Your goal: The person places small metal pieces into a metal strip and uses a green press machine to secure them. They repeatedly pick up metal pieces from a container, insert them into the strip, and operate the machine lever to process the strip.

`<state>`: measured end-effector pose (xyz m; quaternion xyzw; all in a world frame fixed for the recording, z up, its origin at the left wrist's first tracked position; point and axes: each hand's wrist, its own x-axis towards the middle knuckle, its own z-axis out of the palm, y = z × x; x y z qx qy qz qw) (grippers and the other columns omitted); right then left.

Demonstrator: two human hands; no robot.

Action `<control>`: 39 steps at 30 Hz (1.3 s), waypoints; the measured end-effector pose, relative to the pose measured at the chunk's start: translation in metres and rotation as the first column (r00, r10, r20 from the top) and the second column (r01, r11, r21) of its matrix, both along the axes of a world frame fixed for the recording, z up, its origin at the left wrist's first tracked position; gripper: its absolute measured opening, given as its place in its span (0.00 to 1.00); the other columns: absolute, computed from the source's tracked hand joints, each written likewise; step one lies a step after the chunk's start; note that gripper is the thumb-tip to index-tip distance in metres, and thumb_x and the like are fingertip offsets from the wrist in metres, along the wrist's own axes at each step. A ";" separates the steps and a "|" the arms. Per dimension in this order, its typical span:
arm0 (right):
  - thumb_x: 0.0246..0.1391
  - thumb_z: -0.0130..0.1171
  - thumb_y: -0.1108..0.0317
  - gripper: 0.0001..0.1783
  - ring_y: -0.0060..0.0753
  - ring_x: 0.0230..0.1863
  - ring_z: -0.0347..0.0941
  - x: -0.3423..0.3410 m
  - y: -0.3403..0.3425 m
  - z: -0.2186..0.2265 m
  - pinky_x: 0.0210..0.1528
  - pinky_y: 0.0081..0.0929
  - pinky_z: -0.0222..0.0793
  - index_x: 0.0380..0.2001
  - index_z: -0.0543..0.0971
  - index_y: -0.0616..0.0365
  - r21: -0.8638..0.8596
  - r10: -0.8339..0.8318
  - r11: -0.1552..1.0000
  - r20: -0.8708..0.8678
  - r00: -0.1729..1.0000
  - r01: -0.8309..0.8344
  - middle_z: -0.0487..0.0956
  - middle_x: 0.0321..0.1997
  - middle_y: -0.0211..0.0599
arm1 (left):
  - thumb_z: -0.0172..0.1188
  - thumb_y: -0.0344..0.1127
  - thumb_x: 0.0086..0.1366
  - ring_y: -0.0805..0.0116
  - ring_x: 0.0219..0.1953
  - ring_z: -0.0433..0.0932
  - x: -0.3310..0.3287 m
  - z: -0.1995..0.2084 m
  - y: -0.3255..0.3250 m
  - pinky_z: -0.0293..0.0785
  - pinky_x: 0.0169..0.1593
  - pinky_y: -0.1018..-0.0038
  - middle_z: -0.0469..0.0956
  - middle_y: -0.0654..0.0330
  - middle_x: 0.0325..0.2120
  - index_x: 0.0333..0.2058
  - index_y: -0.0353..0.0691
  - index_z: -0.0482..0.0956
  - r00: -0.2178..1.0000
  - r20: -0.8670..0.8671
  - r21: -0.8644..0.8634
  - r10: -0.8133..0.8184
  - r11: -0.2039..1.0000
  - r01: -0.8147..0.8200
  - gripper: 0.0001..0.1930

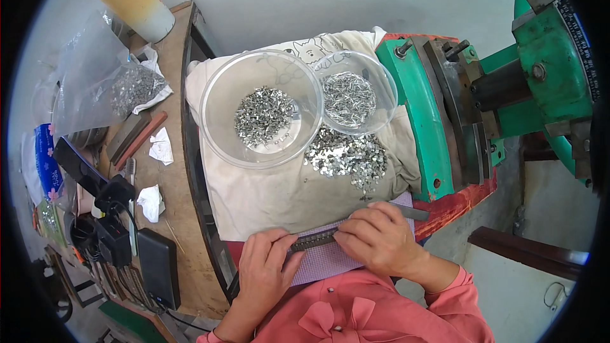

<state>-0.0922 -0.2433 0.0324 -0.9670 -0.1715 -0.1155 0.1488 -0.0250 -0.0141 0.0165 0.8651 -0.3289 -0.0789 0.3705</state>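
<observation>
A dark metal strip (315, 239) with a row of small slots lies slantwise over a checked cloth in front of me. My left hand (262, 267) grips its left end between thumb and fingers. My right hand (380, 241) is wrapped round it farther along, and a flat grey end sticks out past those fingers. What the fingertips press on is hidden. Beyond the hands, a heap of small shiny metal pieces (356, 160) lies on the beige cloth (244, 206). A large clear tub (216, 149) holds short metal bits, and a smaller clear tub (389, 82) holds thin metal pins.
On the right stands a green press (426, 127) with a steel die. A wooden side table (190, 241) on the left carries a black power bank (157, 267), crumpled tissues (150, 203), a bag of grey pieces (133, 89) and a yellow-topped bottle (136, 3).
</observation>
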 end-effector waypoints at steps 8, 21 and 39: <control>0.42 0.68 0.66 0.12 0.29 0.43 0.76 -0.004 -0.008 -0.004 0.52 0.35 0.69 0.34 0.85 0.47 0.101 -0.068 0.993 0.023 0.997 0.065 0.80 0.38 0.22 | 0.76 0.24 0.43 0.56 0.39 0.75 0.001 -0.002 0.000 0.73 0.40 0.64 0.77 0.57 0.39 0.40 0.38 0.83 1.000 0.017 0.032 -0.011 0.999 0.010 0.21; 0.45 0.60 0.67 0.10 0.31 0.46 0.76 -0.001 0.000 -0.002 0.55 0.35 0.68 0.33 0.82 0.54 0.091 -0.033 0.995 -0.002 0.999 0.033 0.79 0.39 0.27 | 0.76 0.25 0.43 0.56 0.40 0.76 0.004 -0.001 0.001 0.74 0.40 0.65 0.77 0.57 0.38 0.40 0.38 0.83 0.999 0.022 0.030 -0.036 0.999 0.035 0.21; 0.39 0.76 0.63 0.17 0.35 0.48 0.74 -0.010 -0.020 -0.012 0.54 0.42 0.65 0.36 0.85 0.50 0.213 -0.108 0.969 -0.102 0.989 0.128 0.80 0.41 0.25 | 0.71 0.30 0.51 0.59 0.42 0.77 0.009 0.004 0.003 0.72 0.44 0.66 0.78 0.61 0.40 0.42 0.39 0.82 0.977 0.146 0.145 -0.154 0.980 0.133 0.17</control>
